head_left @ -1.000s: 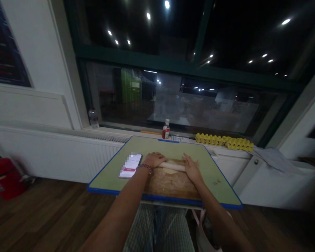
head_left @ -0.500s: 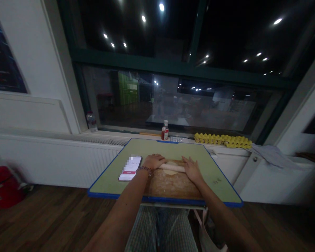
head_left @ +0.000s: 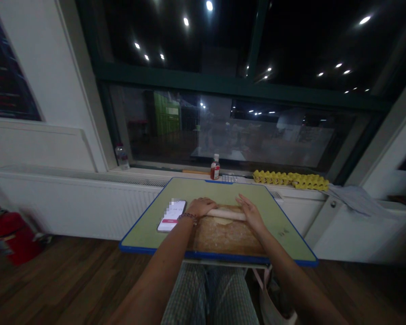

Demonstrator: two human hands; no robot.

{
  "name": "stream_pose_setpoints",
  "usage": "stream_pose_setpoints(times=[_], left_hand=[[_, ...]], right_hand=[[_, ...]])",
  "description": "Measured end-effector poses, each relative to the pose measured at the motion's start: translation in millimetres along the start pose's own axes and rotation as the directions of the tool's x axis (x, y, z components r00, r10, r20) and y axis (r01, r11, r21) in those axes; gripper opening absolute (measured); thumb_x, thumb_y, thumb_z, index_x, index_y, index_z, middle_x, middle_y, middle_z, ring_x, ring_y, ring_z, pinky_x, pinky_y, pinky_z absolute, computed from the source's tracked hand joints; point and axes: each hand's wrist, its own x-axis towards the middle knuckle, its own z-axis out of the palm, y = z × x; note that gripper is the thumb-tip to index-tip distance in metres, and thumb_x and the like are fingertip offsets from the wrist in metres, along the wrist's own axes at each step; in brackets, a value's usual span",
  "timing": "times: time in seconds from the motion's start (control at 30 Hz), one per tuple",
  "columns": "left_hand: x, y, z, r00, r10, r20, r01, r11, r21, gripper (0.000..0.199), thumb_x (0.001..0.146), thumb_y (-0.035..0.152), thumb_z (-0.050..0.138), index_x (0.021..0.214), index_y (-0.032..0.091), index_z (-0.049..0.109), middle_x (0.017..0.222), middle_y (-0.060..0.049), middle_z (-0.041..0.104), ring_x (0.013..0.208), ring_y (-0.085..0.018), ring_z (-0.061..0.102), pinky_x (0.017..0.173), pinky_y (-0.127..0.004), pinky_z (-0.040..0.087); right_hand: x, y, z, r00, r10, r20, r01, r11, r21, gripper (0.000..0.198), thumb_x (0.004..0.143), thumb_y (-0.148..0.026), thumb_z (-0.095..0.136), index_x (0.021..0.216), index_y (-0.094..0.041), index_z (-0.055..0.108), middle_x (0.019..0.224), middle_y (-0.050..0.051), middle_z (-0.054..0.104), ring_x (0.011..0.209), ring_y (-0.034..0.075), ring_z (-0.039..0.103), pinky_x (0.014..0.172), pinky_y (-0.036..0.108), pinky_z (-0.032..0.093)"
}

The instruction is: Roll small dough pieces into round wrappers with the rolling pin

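Note:
A pale rolling pin [head_left: 228, 214] lies crosswise on a floury wooden board [head_left: 226, 239]. Beneath it, a thin piece of dough [head_left: 223, 221] shows along the near side; the pin hides part of it. My left hand [head_left: 201, 207], with a beaded bracelet at the wrist, is closed over the pin's left end. At the opposite end, my right hand [head_left: 252, 214] rests its palm against the pin, fingers stretched forward and apart. Left of my left hand lies a phone [head_left: 172, 216] with a lit screen.
The board lies on a green table [head_left: 140, 234] with blue edging. Along the windowsill stand a small red-labelled bottle [head_left: 215, 168], a yellow egg tray [head_left: 291, 179] and a water bottle [head_left: 122, 157]. A red fire extinguisher [head_left: 15, 237] is on the floor at left.
The rolling pin has shifted slightly away from me, and less dough shows around it. My right hand's fingers reach further forward. The whole view has turned a little left.

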Motion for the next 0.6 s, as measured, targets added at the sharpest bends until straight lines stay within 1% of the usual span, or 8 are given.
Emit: stream_pose_setpoints(times=[0.13, 0.2, 0.23, 0.3, 0.4, 0.43, 0.5, 0.6], left_hand=[[0, 2, 0, 1.000, 0.013, -0.007, -0.013, 1.000, 0.008, 0.034, 0.096, 0.035, 0.039, 0.123, 0.037, 0.058, 0.134, 0.005, 0.058, 0.124, -0.019, 0.048, 0.099, -0.030, 0.037], [0, 4, -1, 1.000, 0.022, 0.003, -0.023, 0.999, 0.028, 0.035, 0.096, 0.034, 0.039, 0.125, 0.039, 0.057, 0.135, 0.006, 0.057, 0.125, -0.019, 0.046, 0.100, -0.031, 0.036], [0, 5, -1, 0.999, 0.030, 0.012, -0.030, 0.999, 0.041, 0.035, 0.096, 0.032, 0.039, 0.126, 0.039, 0.056, 0.135, 0.005, 0.057, 0.126, -0.020, 0.046, 0.100, -0.032, 0.036], [-1, 6, -3, 0.999, 0.039, 0.024, -0.040, 0.997, 0.059, 0.036, 0.095, 0.030, 0.040, 0.126, 0.039, 0.056, 0.137, 0.005, 0.055, 0.127, -0.020, 0.045, 0.099, -0.032, 0.037], [-2, 8, -5, 1.000, 0.022, 0.018, -0.023, 0.998, 0.062, 0.035, 0.096, 0.031, 0.040, 0.125, 0.039, 0.057, 0.137, 0.004, 0.055, 0.126, -0.020, 0.046, 0.098, -0.032, 0.038], [-2, 8, -5, 1.000, 0.021, 0.017, -0.022, 0.998, 0.064, 0.034, 0.096, 0.031, 0.041, 0.125, 0.039, 0.057, 0.136, 0.004, 0.056, 0.126, -0.020, 0.046, 0.098, -0.032, 0.037], [-1, 8, -5, 1.000, 0.026, 0.011, -0.027, 0.997, 0.072, 0.034, 0.096, 0.032, 0.041, 0.125, 0.040, 0.057, 0.136, 0.005, 0.056, 0.125, -0.020, 0.046, 0.098, -0.032, 0.037], [2, 7, -4, 1.000, -0.002, 0.004, 0.002, 0.997, 0.077, 0.034, 0.095, 0.037, 0.041, 0.124, 0.040, 0.058, 0.133, 0.004, 0.058, 0.122, -0.022, 0.050, 0.097, -0.034, 0.037]], right_hand=[[-8, -8, 1, 1.000, 0.005, 0.022, -0.003, 0.996, -0.095, 0.055, 0.088, -0.050, 0.045, 0.129, -0.017, 0.058, 0.114, 0.010, 0.069, 0.112, 0.022, 0.062, 0.103, 0.039, 0.042], [-14, -13, 0, 0.998, -0.018, 0.056, 0.030, 0.973, -0.228, 0.051, 0.090, -0.042, 0.040, 0.130, -0.015, 0.058, 0.111, 0.010, 0.071, 0.108, 0.022, 0.063, 0.101, 0.038, 0.043], [-16, -15, 0, 0.996, -0.035, 0.080, 0.059, 0.946, -0.319, 0.049, 0.092, -0.037, 0.038, 0.132, -0.015, 0.056, 0.111, 0.010, 0.071, 0.109, 0.022, 0.063, 0.103, 0.039, 0.041], [-20, -19, -2, 0.990, -0.067, 0.126, 0.123, 0.850, -0.512, 0.048, 0.093, -0.028, 0.033, 0.136, -0.017, 0.052, 0.116, 0.008, 0.069, 0.115, 0.022, 0.059, 0.110, 0.045, 0.031], [-24, -23, -4, 0.981, -0.069, 0.184, 0.183, 0.661, -0.727, 0.050, 0.094, -0.019, 0.030, 0.141, -0.018, 0.045, 0.129, 0.007, 0.062, 0.129, 0.023, 0.047, 0.115, 0.053, 0.011], [-24, -24, -4, 0.979, -0.052, 0.196, 0.187, 0.610, -0.770, 0.051, 0.093, -0.017, 0.029, 0.142, -0.018, 0.044, 0.132, 0.008, 0.059, 0.132, 0.024, 0.043, 0.115, 0.055, 0.009], [-26, -23, -4, 0.979, -0.011, 0.205, 0.179, 0.534, -0.826, 0.051, 0.094, -0.016, 0.028, 0.142, -0.018, 0.044, 0.135, 0.008, 0.056, 0.135, 0.025, 0.040, 0.114, 0.056, 0.010], [-30, -20, -3, 0.980, 0.023, 0.195, 0.162, 0.472, -0.867, 0.049, 0.095, -0.017, 0.027, 0.140, -0.020, 0.047, 0.136, 0.007, 0.055, 0.134, 0.025, 0.041, 0.114, 0.054, 0.011]])
